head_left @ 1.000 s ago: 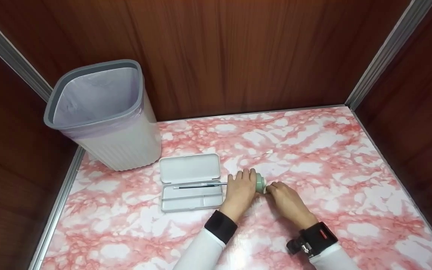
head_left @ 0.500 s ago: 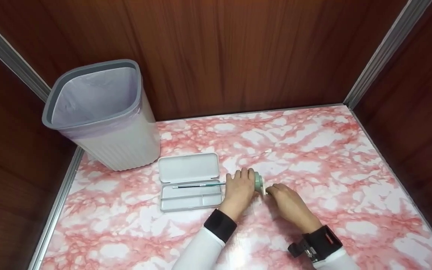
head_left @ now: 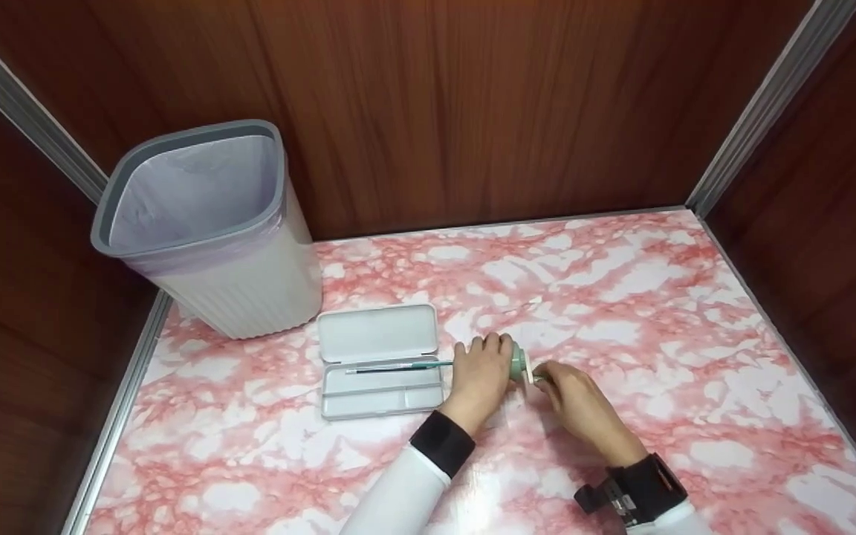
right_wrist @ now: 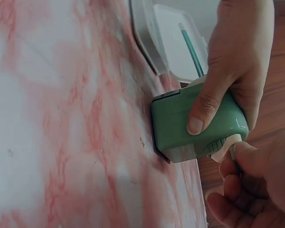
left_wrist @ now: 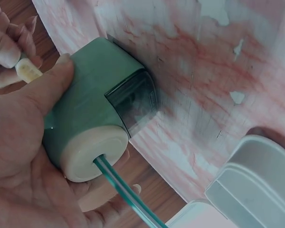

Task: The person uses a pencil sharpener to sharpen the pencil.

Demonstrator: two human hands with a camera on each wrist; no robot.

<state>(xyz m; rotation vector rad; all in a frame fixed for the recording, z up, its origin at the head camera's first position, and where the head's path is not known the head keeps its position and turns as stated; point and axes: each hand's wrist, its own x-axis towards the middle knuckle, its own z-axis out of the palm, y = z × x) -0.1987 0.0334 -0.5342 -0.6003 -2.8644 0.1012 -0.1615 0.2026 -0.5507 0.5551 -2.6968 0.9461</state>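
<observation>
A green crank pencil sharpener (head_left: 518, 361) stands on the table, gripped from above by my left hand (head_left: 478, 377). In the left wrist view a teal striped pencil (left_wrist: 128, 192) goes into the hole of the sharpener's cream round front; its tip is hidden inside. The pencil's other end lies over the pencil case (head_left: 377, 334). On the sharpener's far side, my right hand (head_left: 582, 407) pinches the knob of the cream crank (right_wrist: 226, 148) between thumb and fingers. A dark see-through shavings window (left_wrist: 135, 102) shows low on the sharpener body.
The pale pencil case lies with its lid folded back, left of the sharpener, its tray divided into compartments. A ribbed waste bin (head_left: 250, 290) with a lilac liner (head_left: 198, 189) stands at the back left. Brown wood-grain panels (head_left: 472, 111) enclose the pink marbled table (head_left: 621, 297).
The crank has turned, and my right hand has shifted slightly with it. My left hand keeps holding the sharpener in place, and the pencil has rotated a little at most.
</observation>
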